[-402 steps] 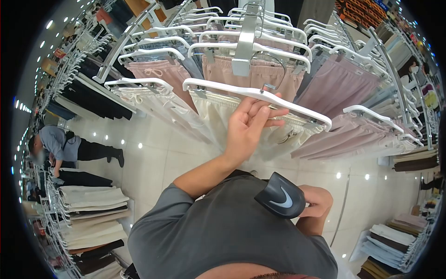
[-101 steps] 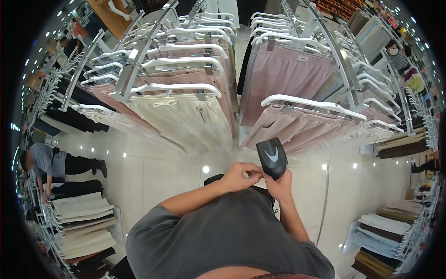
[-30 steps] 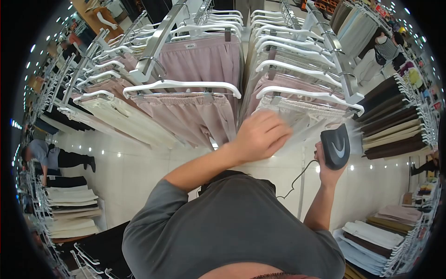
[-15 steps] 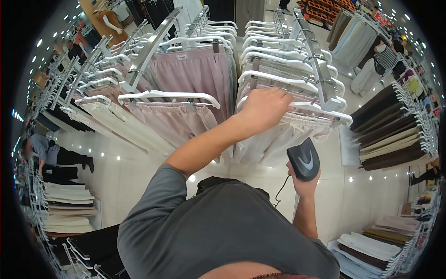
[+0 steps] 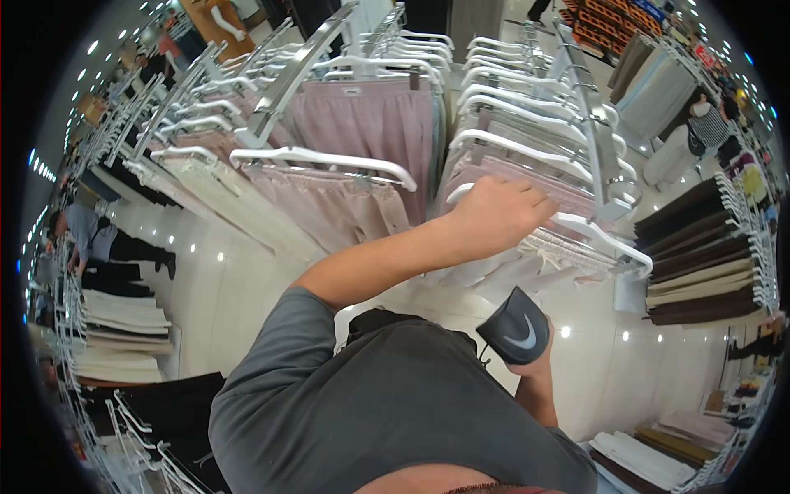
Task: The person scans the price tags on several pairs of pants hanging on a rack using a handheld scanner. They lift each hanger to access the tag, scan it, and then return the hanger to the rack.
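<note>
My left hand [image 5: 506, 212] is closed around the middle of a white hanger [image 5: 605, 239], with its fingers curled over the top. Pale trousers [image 5: 568, 262] with a gathered, drawstring waist hang from it. The hanger is in front of the right rail's end; its hook is hidden by my hand. Lower down, my right hand [image 5: 539, 360] grips a dark grey handheld scanner [image 5: 517, 328] that has a silver curved mark and a thin cord. The scanner is apart from the trousers, below them. Pink trousers [image 5: 555, 183] hang just behind my left hand.
A metal rail [image 5: 594, 132] on the right carries several white hangers. Another rail [image 5: 300, 70] on the left holds pink trousers [image 5: 366, 119] and cream trousers [image 5: 218, 185]. Folded clothes [image 5: 123, 337] are stacked at lower left. Other people stand at both sides, one in a striped top [image 5: 709, 125].
My left hand has drawn the hanger and pale trousers toward me, away from the rail's end. My right hand has lowered and tilted the scanner. The whole view has shifted slightly.
</note>
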Action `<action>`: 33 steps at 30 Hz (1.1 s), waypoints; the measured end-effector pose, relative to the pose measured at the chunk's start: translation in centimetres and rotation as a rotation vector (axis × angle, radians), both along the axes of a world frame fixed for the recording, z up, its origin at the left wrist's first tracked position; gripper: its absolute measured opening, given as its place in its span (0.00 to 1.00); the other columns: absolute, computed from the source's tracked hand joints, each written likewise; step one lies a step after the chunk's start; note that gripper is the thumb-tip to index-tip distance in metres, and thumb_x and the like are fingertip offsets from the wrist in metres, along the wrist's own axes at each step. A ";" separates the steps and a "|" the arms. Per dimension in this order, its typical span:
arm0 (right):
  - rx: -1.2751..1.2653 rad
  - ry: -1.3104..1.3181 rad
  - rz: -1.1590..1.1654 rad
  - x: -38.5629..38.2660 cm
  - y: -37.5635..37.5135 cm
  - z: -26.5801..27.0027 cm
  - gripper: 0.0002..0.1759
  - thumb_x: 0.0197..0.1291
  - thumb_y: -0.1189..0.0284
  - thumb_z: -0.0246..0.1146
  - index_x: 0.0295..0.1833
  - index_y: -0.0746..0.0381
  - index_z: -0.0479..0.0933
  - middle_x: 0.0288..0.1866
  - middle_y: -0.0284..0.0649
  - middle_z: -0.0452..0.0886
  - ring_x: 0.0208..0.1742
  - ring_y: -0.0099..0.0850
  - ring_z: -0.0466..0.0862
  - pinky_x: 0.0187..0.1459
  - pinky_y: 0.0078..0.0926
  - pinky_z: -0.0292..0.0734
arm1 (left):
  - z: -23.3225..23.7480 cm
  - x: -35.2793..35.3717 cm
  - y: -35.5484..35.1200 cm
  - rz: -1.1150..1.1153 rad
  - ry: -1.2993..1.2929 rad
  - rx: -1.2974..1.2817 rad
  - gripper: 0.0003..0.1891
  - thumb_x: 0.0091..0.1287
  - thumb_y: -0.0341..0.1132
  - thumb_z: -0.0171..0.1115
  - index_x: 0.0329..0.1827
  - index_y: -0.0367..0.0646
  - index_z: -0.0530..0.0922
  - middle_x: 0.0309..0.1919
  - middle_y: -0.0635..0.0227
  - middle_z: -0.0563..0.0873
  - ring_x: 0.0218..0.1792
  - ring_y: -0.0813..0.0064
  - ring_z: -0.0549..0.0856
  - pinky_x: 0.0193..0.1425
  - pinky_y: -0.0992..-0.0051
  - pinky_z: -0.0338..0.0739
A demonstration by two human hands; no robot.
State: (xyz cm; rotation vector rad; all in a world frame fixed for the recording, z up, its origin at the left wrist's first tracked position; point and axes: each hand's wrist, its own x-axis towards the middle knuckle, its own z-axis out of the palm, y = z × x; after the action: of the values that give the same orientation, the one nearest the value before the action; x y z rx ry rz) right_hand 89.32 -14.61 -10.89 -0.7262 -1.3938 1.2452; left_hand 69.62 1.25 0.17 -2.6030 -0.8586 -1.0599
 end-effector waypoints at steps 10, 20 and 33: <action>-0.022 -0.045 0.278 -7.3 -0.3 9.2 0.18 0.46 0.67 0.75 0.36 0.71 0.82 0.29 0.47 0.84 0.27 0.39 0.86 0.29 0.30 0.78 | 1.9 1.4 -0.3 -0.063 0.199 0.012 0.07 0.65 0.37 0.63 0.42 0.46 0.82 0.34 0.68 0.87 0.37 0.67 0.89 0.35 0.66 0.83; -0.100 0.017 0.091 -12.3 -3.1 11.3 0.24 0.64 0.58 0.67 0.32 0.72 0.78 0.21 0.47 0.78 0.22 0.33 0.79 0.23 0.26 0.73 | -3.6 -6.8 -4.0 -0.087 0.255 -0.133 0.08 0.65 0.38 0.61 0.44 0.47 0.80 0.34 0.69 0.85 0.37 0.68 0.89 0.33 0.67 0.81; 0.227 -0.101 -0.231 -12.3 -0.1 13.1 0.09 0.64 0.78 0.67 0.45 0.69 0.74 0.33 0.45 0.78 0.23 0.28 0.77 0.25 0.24 0.70 | 1.4 -31.0 -9.8 0.377 0.100 0.119 0.11 0.63 0.42 0.70 0.45 0.51 0.83 0.28 0.77 0.82 0.26 0.76 0.84 0.28 0.74 0.76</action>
State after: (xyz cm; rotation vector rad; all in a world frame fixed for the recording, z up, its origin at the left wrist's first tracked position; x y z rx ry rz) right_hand 76.98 -14.73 2.24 -0.7746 -1.4601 0.8654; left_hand 38.63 -8.51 1.52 -2.2536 -1.1635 -0.8401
